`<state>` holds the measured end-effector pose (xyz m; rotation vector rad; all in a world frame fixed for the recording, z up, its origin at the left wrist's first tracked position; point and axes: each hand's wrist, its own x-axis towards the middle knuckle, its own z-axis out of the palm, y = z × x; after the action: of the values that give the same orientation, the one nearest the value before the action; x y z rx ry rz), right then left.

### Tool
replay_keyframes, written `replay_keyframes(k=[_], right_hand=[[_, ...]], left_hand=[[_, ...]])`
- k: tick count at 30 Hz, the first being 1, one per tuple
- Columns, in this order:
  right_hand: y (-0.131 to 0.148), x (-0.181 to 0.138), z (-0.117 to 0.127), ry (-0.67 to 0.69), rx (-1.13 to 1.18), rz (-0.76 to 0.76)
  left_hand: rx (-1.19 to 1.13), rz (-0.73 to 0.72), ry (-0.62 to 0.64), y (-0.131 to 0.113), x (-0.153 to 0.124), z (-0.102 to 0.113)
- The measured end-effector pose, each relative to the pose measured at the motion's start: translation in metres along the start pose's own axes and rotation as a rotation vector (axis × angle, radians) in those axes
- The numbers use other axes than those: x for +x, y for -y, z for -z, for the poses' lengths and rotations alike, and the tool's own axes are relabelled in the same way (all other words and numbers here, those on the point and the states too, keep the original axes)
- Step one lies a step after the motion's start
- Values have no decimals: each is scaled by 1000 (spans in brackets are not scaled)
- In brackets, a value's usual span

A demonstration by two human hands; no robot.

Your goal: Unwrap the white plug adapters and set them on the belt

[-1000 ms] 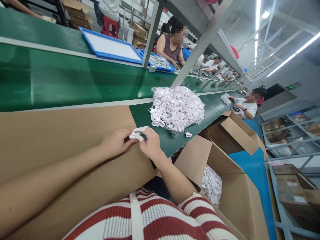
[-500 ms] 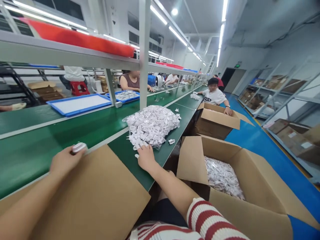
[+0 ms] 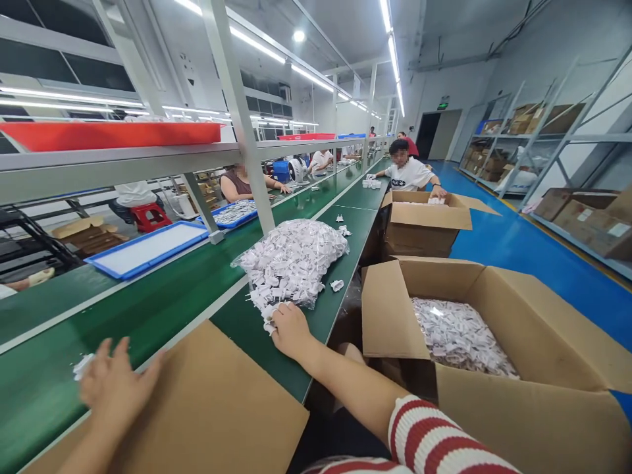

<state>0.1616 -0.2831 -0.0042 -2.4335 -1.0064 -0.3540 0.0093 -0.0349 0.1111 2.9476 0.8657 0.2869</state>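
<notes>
On the left, my left hand [image 3: 116, 385] is over the green conveyor belt [image 3: 162, 299], its fingers spread and blurred by motion. A small white plastic part [image 3: 83, 367] is on the belt just beyond those fingertips. My right hand [image 3: 291, 331] has its fingers closed on a white plastic part [image 3: 269, 318] at the near end of a clear bag [image 3: 301, 257]. Many similar white parts fill the bag, which lies on the green table strip. Another loose part [image 3: 336, 285] rests to the right of the bag.
A brown cardboard flap [image 3: 212, 401] reaches over the table edge below my hands. To the right stands an open carton [image 3: 543, 329] with bagged white parts inside. Blue trays [image 3: 148, 247] sit across the belt. A co-worker [image 3: 407, 171] is by a farther carton [image 3: 424, 227].
My left hand moved left and down and opened, and the white part it held now lies beyond its fingers. My right hand stays by the bag's near end. The view has shifted.
</notes>
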Motion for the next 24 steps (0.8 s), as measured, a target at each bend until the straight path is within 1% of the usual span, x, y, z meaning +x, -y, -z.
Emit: replay_keyframes(k=[1,2,5,6,8,11,15,18,22,24], right_hand=[[0,-1,-1,-12,8,-5],[1,-2,-2,-22,14,-11],[0,-5,-4,-42,16,-19],[0,-5,-5,-40,13,-8],[-3,-6,-7,-26,6,32],[-5,-5,-10,-10,11,79],[-6,-4,-12,-30,31,75],[-5,-4,-15,-54,49,74],[-6,-6,-23,-115,169,76],[-7,-7,-25,-122,224,72]], left_hand=[[-41,48,-47,9,1,-16],[-89,36,-38,17,1,-32],[-146,-111,99,34,1,-75],[-142,-154,136,37,0,-85],[-130,-205,187,39,0,-98],[-107,-200,212,35,-1,-107],[-57,-166,142,29,-6,-113],[-58,-168,129,30,-8,-117],[-66,-175,128,32,-8,-118],[-71,-177,133,32,-8,-118]])
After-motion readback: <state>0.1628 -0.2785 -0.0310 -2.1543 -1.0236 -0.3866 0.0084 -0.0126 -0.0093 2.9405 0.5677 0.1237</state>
